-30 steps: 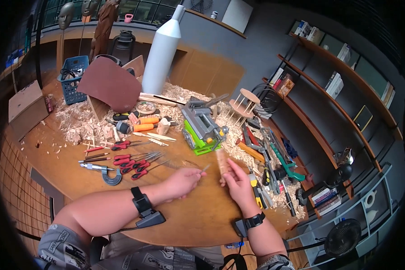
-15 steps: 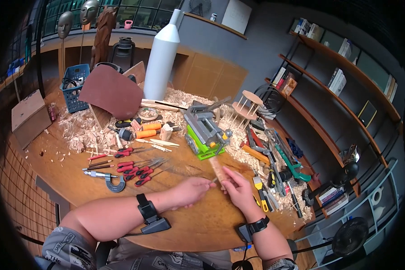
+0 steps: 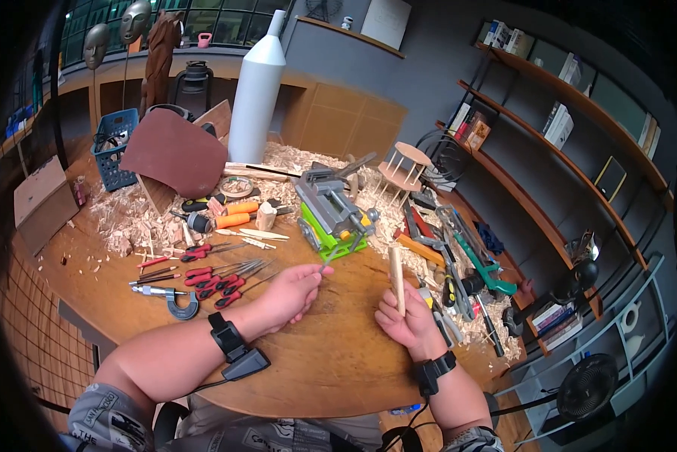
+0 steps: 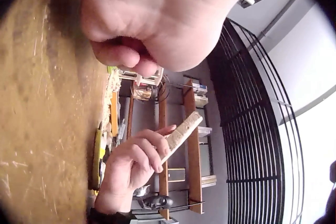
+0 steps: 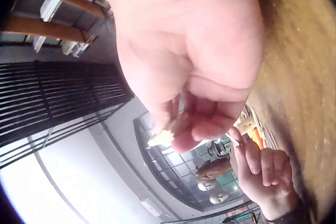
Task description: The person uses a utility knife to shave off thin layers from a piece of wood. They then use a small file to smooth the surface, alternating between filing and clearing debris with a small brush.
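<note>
My left hand [image 3: 289,297] grips a slim grey metal tool [image 3: 329,258], its thin shaft pointing up toward the vise; the part inside the fist is hidden. To its right, my right hand [image 3: 406,320] holds a flat wooden strip [image 3: 396,275] nearly upright, fingers curled round its lower part. A gap of bare tabletop separates the two hands. In the left wrist view the strip's face [image 4: 181,137] looks pale and rough. From the right wrist its end [image 5: 164,138] pokes out past the fingertips.
A grey-and-green vise [image 3: 335,207] stands beyond the hands. Several red-handled tools [image 3: 222,280] and a micrometer [image 3: 176,297] lie left. Pliers, saws and a yellow-handled knife lie right, among wood shavings [image 3: 387,218]. Farther back are a white bottle [image 3: 256,105] and a small wooden stand [image 3: 405,167].
The metal tool was against the wooden strip half a second ago; now the hands are apart. My left hand has moved left and up, and the right has tipped the strip upright.
</note>
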A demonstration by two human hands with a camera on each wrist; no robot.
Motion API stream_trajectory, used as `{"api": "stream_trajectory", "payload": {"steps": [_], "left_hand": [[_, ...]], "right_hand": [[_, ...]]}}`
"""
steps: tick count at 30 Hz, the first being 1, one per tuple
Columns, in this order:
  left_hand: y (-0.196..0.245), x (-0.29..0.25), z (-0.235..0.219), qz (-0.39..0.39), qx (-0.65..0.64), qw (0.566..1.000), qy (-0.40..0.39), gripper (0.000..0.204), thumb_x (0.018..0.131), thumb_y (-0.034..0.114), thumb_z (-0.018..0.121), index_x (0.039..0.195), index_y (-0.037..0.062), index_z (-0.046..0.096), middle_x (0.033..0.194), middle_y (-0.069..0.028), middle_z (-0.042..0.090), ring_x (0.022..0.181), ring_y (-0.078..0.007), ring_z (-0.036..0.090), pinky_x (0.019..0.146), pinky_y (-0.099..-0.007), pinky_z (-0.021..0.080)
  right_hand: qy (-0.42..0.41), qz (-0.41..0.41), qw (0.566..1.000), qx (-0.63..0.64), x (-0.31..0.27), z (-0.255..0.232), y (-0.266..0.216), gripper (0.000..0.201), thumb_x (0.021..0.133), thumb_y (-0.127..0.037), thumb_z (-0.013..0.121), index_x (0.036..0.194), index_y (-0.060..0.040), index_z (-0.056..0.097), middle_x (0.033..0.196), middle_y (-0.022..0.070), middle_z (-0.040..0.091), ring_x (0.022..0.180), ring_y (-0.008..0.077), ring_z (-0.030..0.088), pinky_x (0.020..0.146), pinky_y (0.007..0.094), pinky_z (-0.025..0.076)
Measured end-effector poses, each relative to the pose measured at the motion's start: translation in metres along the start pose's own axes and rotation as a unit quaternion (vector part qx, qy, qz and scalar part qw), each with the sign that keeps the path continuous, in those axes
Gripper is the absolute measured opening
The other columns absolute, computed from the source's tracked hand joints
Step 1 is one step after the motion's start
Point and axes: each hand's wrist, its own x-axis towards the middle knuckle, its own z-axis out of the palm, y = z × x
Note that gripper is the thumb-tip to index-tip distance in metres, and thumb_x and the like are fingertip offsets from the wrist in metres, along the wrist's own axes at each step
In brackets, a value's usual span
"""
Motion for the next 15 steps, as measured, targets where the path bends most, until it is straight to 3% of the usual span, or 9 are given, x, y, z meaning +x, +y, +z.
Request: {"api": "stream_trajectory", "payload": {"steps": [1, 8, 10, 11, 12, 15], "left_hand": [[0.0, -0.001, 0.003, -0.016, 0.014, 1.0, -0.007, 0.034, 0.109, 0.021, 0.039, 0.136, 0.008, 0.054, 0.061, 0.0047, 0.043, 0.04, -0.0061, 0.037, 0.037, -0.0211, 0.032], [-0.009, -0.008, 0.008, -0.048, 0.074, 0.99, -0.112, 0.038, 0.108, 0.025, 0.04, 0.141, 0.0083, 0.051, 0.066, 0.0055, 0.046, 0.046, -0.0054, 0.04, 0.041, -0.0212, 0.037], [-0.011, -0.007, 0.01, -0.051, 0.086, 0.986, -0.13, 0.04, 0.108, 0.025, 0.04, 0.143, 0.0082, 0.05, 0.067, 0.0054, 0.046, 0.048, -0.0054, 0.041, 0.043, -0.0214, 0.039], [-0.011, -0.008, 0.011, -0.053, 0.086, 0.986, -0.13, 0.04, 0.108, 0.025, 0.04, 0.143, 0.0082, 0.05, 0.067, 0.0054, 0.046, 0.048, -0.0054, 0.041, 0.043, -0.0214, 0.039], [-0.01, -0.01, 0.012, -0.051, 0.089, 0.986, -0.134, 0.04, 0.108, 0.025, 0.04, 0.143, 0.0085, 0.05, 0.068, 0.0053, 0.046, 0.049, -0.0053, 0.042, 0.043, -0.0215, 0.039], [-0.011, -0.013, 0.015, -0.054, 0.094, 0.984, -0.142, 0.04, 0.108, 0.026, 0.04, 0.143, 0.0091, 0.051, 0.068, 0.005, 0.046, 0.048, -0.0055, 0.041, 0.043, -0.0219, 0.039]], "right_hand": [[-0.005, -0.002, 1.0, 0.007, -0.002, 0.0, 0.002, 0.037, 0.102, -0.02, 0.057, 0.138, -0.0122, 0.052, 0.085, 0.0034, 0.053, 0.059, 0.0111, 0.044, 0.06, 0.0276, 0.037], [-0.038, 0.001, 0.998, 0.057, -0.004, 0.001, 0.005, 0.039, 0.101, -0.019, 0.058, 0.139, -0.0138, 0.052, 0.085, 0.0028, 0.052, 0.059, 0.0118, 0.043, 0.06, 0.0281, 0.037], [-0.041, -0.014, 0.999, -0.026, 0.001, 0.005, 0.005, 0.036, 0.102, -0.018, 0.057, 0.137, -0.0143, 0.056, 0.086, 0.0045, 0.056, 0.059, 0.0117, 0.043, 0.06, 0.028, 0.036], [-0.021, -0.038, 0.997, -0.071, 0.003, 0.004, 0.01, 0.036, 0.1, -0.011, 0.059, 0.136, -0.0094, 0.057, 0.092, 0.0078, 0.064, 0.064, 0.0133, 0.053, 0.061, 0.0283, 0.043], [-0.02, -0.036, 0.997, -0.069, 0.004, 0.006, 0.015, 0.036, 0.1, -0.011, 0.059, 0.136, -0.0094, 0.057, 0.092, 0.0078, 0.064, 0.064, 0.0133, 0.053, 0.061, 0.0283, 0.043], [0.129, -0.042, 0.945, -0.296, 0.005, 0.02, 0.022, 0.042, 0.094, 0.001, 0.064, 0.135, 0.002, 0.057, 0.102, 0.0104, 0.069, 0.081, 0.0161, 0.067, 0.074, 0.0268, 0.055]]}}
